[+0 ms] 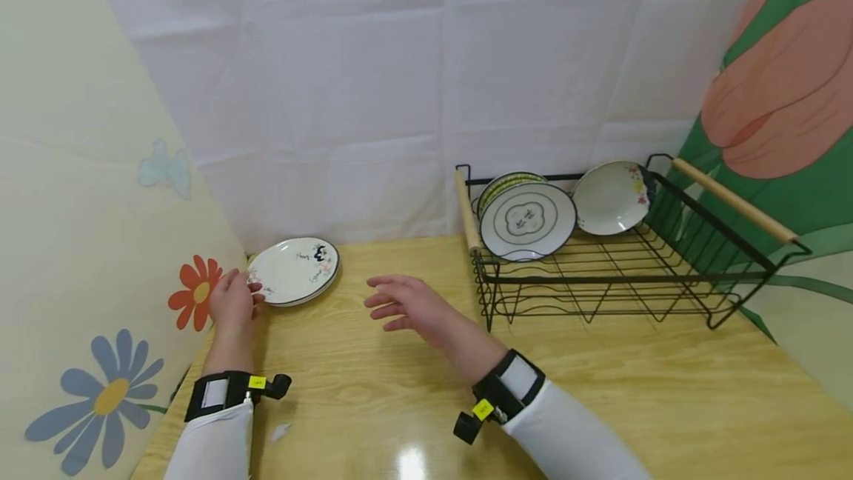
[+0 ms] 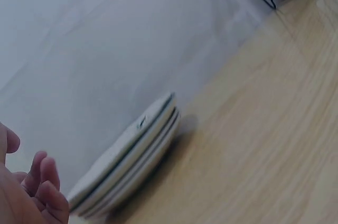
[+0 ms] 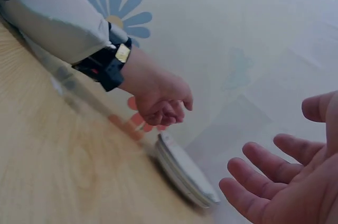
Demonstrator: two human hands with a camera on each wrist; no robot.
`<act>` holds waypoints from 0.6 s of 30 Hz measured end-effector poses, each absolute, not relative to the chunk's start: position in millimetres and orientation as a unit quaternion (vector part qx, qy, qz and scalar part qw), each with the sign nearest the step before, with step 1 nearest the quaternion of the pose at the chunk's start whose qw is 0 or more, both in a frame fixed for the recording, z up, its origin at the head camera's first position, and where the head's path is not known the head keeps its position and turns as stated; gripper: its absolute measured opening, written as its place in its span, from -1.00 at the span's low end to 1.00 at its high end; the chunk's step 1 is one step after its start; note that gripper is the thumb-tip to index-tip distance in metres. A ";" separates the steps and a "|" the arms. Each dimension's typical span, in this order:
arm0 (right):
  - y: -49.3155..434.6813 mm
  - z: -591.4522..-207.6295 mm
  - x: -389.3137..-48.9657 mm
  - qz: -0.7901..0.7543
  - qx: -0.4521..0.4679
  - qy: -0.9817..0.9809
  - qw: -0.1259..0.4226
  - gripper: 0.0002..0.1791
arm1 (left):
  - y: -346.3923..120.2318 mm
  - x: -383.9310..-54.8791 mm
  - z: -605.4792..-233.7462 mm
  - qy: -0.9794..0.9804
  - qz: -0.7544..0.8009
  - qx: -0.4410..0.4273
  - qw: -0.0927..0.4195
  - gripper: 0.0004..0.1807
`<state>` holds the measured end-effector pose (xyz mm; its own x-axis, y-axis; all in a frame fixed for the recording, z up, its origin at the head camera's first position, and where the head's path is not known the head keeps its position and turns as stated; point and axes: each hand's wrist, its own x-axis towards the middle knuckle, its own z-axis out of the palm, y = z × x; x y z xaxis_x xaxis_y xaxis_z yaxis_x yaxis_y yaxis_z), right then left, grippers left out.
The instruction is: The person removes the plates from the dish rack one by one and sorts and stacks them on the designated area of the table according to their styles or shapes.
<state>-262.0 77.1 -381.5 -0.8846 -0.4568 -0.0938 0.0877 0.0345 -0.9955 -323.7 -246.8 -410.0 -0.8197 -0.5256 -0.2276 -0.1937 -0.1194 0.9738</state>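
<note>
A small stack of white plates (image 1: pixel 286 272) with dark rims, floral print and writing lies on the table at the back left. My left hand (image 1: pixel 233 299) is at the stack's left edge, its fingers loosely bent with nothing in them. In the left wrist view, the fingers (image 2: pixel 48 182) overlap the near end of the stack (image 2: pixel 132 155), where several rims show one above another. My right hand (image 1: pixel 416 310) hovers between the plates and the rack, fingers spread and relaxed; the right wrist view shows its palm (image 3: pixel 301 197) holding nothing.
On the right stands a black wire dish rack (image 1: pixel 620 278) with wooden handles. It holds a white patterned plate (image 1: pixel 529 221), green-edged plates (image 1: pixel 489 195) behind it, and a floral dish (image 1: pixel 609 198). A white cloth (image 1: pixel 346 95) hangs behind the table; a flower-printed wall (image 1: pixel 106 206) borders the left.
</note>
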 end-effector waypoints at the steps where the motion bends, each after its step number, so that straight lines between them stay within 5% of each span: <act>1: 80.4 -374.7 -261.7 -0.675 -0.144 0.697 0.196 -0.51 | -242.8 -322.1 -405.5 -0.650 -0.701 0.270 0.116 -0.32; 18: 155.0 -255.5 -277.7 -0.615 -0.229 0.747 0.107 -0.55 | -152.2 -300.1 -370.3 -0.631 -0.769 0.098 -0.008 -0.41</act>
<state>-277.7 155.0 -255.5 -0.8725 -0.4735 0.1207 -0.2096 0.1393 -0.9678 -300.1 -152.2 -370.3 -0.9806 -0.1117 -0.1612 -0.1363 -0.2026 0.9697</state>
